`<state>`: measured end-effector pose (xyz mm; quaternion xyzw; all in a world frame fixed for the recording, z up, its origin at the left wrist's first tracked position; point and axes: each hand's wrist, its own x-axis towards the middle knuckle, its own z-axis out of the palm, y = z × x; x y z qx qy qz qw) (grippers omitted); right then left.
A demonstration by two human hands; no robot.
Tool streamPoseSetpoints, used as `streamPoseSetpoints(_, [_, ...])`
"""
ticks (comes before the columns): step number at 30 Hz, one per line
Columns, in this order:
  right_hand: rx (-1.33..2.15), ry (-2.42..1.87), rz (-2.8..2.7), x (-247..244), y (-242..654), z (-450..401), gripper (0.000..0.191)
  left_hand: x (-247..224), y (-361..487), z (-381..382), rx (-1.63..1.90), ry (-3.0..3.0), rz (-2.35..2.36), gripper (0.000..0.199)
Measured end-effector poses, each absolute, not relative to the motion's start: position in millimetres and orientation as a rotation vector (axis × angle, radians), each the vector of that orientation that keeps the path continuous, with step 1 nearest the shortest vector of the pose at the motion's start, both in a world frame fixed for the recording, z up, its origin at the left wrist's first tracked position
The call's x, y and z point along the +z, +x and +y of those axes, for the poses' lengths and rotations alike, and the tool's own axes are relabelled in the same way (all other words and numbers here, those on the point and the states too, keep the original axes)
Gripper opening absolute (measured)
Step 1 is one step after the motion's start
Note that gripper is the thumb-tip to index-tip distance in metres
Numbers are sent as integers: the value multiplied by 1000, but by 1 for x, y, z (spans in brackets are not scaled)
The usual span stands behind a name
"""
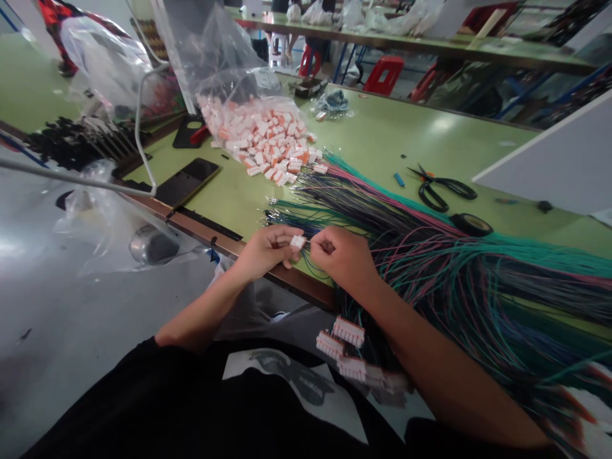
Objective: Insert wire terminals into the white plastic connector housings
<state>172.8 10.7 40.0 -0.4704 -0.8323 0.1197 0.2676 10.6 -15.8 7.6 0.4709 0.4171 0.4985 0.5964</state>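
Observation:
A small white connector housing (pixel 298 242) sits between the thumb and fingers of my left hand (pixel 270 247), over the table's front edge. Close on its right, my right hand (pixel 345 255) is closed, with thumb and forefinger pinched at the housing's side. A thin wire seems to run from that pinch, but it is too small to make out clearly. Bundles of green, pink, black and blue wires (pixel 421 236) lie beyond and to the right, their metal-tipped ends near my hands. Finished-looking white and orange connectors (pixel 349 333) hang on wires below my right wrist.
A clear bag spills a heap of white and orange housings (pixel 272 137) at the back. A phone (pixel 189 182) lies left. Scissors (pixel 440 188) and a black tape roll (pixel 471 224) lie behind the wires. A bent metal rod (pixel 138 121) juts in from the left.

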Motion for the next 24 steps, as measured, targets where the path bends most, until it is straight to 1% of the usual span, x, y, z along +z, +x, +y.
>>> streamPoseSetpoints(3, [336,-1285,-2248,38,171,11,13,10,12,-16,1135,1092,993,27])
streamPoseSetpoints(9, [630,-1243,-2222,45,177,17,13,6,10,-11,1130,1003,955,33])
streamPoseSetpoints(14, [621,-1202,-2219,46,178,19,14,6,11,-11,1131,993,934,30])
streamPoseSetpoints(19, [582,-1170,-2232,40,175,17,16,11,12,-13,1119,990,952,31])
streamPoseSetpoints(24, [754,-1114,-2343,54,182,23,17,11,11,-16,1177,989,946,32])
